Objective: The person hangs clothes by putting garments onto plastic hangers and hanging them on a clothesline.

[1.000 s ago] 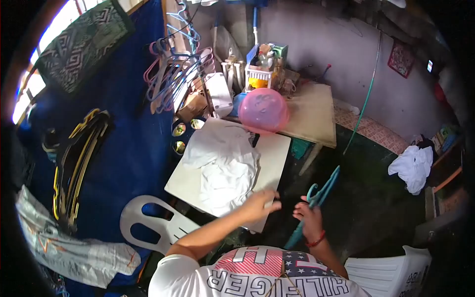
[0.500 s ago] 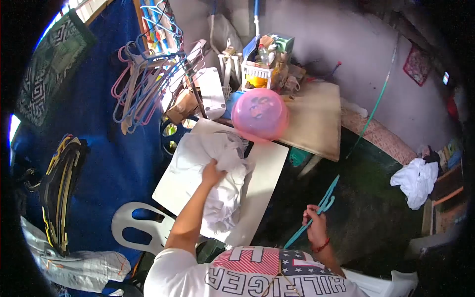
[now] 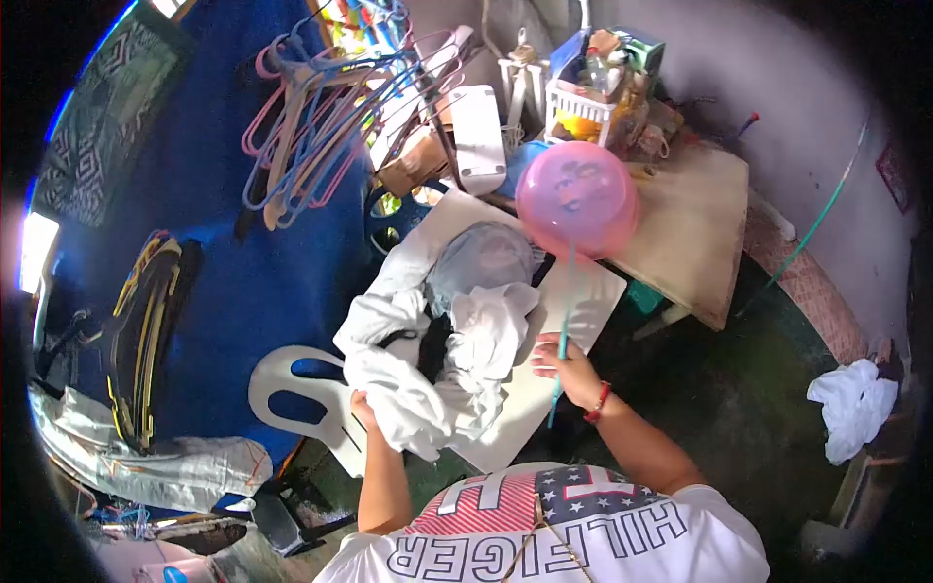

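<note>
My left hand is closed on the lower left edge of a crumpled white garment, lifting part of it off the white tabletop. The rest of the cloth lies bunched, with a dark gap in its middle. Behind it sits a rounded greyish item whose kind I cannot tell. My right hand, with a red bracelet at the wrist, holds a teal clothes hanger upright over the table's right side. The hanger looks thin and slightly blurred, seen nearly edge-on.
A pink translucent basin stands behind the table, near a white basket of bottles. Many hangers hang at the upper left. A white plastic chair is at the left. White cloth lies far right.
My left hand has gone from the top of the garment to its lower left edge, pulling it up and opening it out. My right hand has brought the hanger leftward over the table.
</note>
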Available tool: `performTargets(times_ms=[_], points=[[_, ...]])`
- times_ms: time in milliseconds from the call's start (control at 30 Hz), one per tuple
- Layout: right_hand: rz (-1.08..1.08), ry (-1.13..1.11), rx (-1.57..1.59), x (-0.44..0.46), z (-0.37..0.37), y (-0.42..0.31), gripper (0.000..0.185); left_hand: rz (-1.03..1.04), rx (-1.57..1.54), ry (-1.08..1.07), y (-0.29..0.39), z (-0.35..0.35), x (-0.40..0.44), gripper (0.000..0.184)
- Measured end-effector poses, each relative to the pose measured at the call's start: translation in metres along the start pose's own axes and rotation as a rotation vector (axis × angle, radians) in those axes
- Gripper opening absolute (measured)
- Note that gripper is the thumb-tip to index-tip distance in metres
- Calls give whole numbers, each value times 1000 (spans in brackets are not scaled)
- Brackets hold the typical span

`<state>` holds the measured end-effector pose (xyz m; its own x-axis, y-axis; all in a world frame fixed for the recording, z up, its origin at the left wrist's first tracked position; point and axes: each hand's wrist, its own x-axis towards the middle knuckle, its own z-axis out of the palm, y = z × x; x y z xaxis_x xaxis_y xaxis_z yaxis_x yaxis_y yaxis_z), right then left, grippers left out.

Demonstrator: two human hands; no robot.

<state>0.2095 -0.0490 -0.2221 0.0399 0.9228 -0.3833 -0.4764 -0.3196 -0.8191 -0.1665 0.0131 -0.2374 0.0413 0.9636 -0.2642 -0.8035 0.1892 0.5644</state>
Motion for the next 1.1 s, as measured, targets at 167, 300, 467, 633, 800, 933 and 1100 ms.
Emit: performTargets(times_ms=[167, 300, 467, 633, 800, 933, 1100], points=[[72, -82, -155, 21, 24, 29, 41, -121, -111, -315, -33, 26, 72, 49], [-23, -96, -77, 28, 22, 27, 49, -63, -157, -81, -24, 147, 45, 41], [-106, 40, 29, 42, 1, 19, 36, 26, -257, -31, -3, 158, 20, 39], [-43, 221, -73, 42, -13, 40, 41, -383, 574, 495, -66, -51, 41, 35], [-235, 276, -390, 56, -13, 70, 51, 304, 1466, 388, -68, -37, 1, 42], [-795, 450, -1088, 69, 23, 56, 54, 821, 1898, -15, -65, 31, 5, 47], [-623, 250, -1019, 77, 40, 26, 26, 431, 1617, -492, -93, 55, 25, 51]])
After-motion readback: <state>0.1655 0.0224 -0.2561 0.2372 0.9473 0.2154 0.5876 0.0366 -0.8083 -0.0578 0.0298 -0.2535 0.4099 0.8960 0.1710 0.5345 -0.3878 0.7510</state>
